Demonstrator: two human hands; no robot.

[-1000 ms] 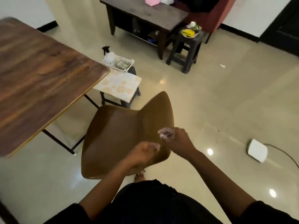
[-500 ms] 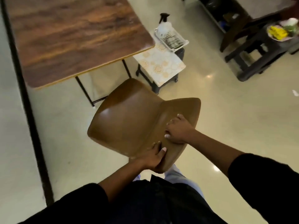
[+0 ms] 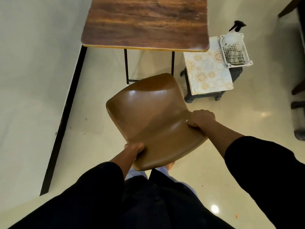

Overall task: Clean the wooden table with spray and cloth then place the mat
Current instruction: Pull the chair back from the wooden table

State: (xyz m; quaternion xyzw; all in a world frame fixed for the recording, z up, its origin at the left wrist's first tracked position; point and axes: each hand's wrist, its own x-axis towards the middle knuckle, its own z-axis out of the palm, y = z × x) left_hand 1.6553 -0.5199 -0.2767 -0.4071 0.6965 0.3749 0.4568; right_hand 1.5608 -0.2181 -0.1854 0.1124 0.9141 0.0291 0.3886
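Brown and glossy, the chair stands on the pale floor just in front of the wooden table, its backrest nearest the person. The left hand grips the backrest's left edge, fingers curled round it; the right hand grips the right edge, thumb on the front face. Right of the table, a dark stool carries the patterned mat, and on the mat's far corner rests a white basket. In the basket lie a folded cloth and a spray bottle with a black trigger.
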